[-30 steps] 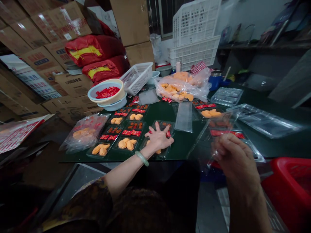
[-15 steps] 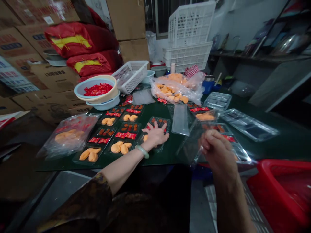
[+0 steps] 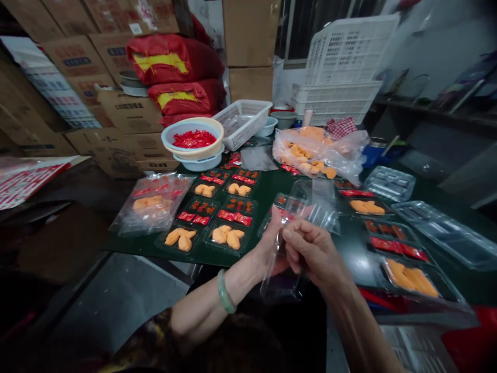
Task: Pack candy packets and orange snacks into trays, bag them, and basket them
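Observation:
My left hand (image 3: 269,248) and my right hand (image 3: 312,254) meet above the front of the dark green table (image 3: 351,243), both gripping a clear plastic blister lid (image 3: 281,280) that hangs on edge. Its lower part shows through below my fingers. Just beyond my hands lies another clear lid (image 3: 316,207) over a black tray. Black trays (image 3: 227,239) with orange food pieces and red sachets stand in rows left of my hands. More of them (image 3: 409,277) lie to the right.
A bowl of red sachets (image 3: 193,139) and a bag of orange pieces (image 3: 314,155) stand at the table's back. Stacked clear lids (image 3: 442,233) lie at right. White crates (image 3: 337,88), cardboard boxes (image 3: 128,111) and red sacks (image 3: 174,62) stand behind.
My left hand has lifted off the tray and moved right to join my right hand on the clear lid. My view has swung left, so the table's right side shows more.

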A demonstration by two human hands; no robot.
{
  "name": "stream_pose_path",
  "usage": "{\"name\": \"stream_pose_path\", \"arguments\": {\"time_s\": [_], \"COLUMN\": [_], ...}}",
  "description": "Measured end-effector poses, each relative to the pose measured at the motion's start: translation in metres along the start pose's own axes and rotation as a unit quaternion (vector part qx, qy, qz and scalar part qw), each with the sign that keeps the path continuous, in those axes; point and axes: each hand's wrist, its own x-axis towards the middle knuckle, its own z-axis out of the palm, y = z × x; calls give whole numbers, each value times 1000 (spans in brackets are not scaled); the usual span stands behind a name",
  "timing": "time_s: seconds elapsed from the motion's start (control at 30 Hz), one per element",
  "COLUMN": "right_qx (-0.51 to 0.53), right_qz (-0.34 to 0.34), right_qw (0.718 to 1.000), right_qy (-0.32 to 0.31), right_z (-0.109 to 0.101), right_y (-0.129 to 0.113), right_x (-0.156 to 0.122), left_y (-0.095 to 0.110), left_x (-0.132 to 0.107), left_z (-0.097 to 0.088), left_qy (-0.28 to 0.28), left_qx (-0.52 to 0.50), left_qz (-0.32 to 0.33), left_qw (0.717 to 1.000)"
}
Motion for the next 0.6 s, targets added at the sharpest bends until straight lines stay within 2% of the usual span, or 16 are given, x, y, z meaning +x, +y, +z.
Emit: {"name": "stream_pose_path", "arguments": {"time_s": [0.1, 0.23, 0.33, 0.43, 0.5, 0.53, 0.57, 0.6], "right_qx": [-5, -24, -52, -69, -67, -65, -64, -67], "right_qz": [22, 46, 51, 10, -30, -45, -53, -51], "right_qw": [1000, 998, 996, 997, 997, 994, 991, 988], "right_qy": [-19, -41, -51, -35, 29, 71, 106, 128], "right_z": [13, 32, 44, 44, 37, 33, 28, 24], "right_y": [-2, 3, 8, 8, 5, 3, 3, 4], "right_x": [7, 19, 28, 36, 40, 42, 44, 45], "left_y": [12, 19, 27, 57, 88, 104, 119, 130], "left_x": [-9, -16, -23, -37, -49, -55, -60, -63], "left_z": [-14, -32, -41, -48, -55, -60, -64, -69], "left_qy": [-7, -55, -66, -24, 51, 102, 149, 202], "left_qx": [-40, -51, -3, 104, 235, 318, 406, 497], "left_qz": [-2, 11, 38, 93, 144, 169, 184, 177], "left_qw": [999, 997, 997, 990, 960, 927, 883, 825]}}
